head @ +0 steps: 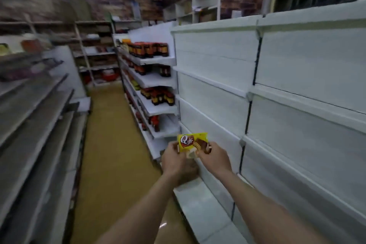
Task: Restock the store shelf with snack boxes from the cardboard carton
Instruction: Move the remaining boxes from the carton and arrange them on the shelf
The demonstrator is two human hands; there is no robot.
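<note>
Both hands, left (174,159) and right (214,157), pinch a flat yellow snack box (191,141) beside white metal shelving (213,93).

Two bare forearms, no sleeves visible

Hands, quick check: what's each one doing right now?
Left hand: grips the left end of the yellow rectangular snack box.
Right hand: grips the box's right end.

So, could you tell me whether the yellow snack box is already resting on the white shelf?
No, the yellow snack box is held in the air by the left hand and right hand.
</note>
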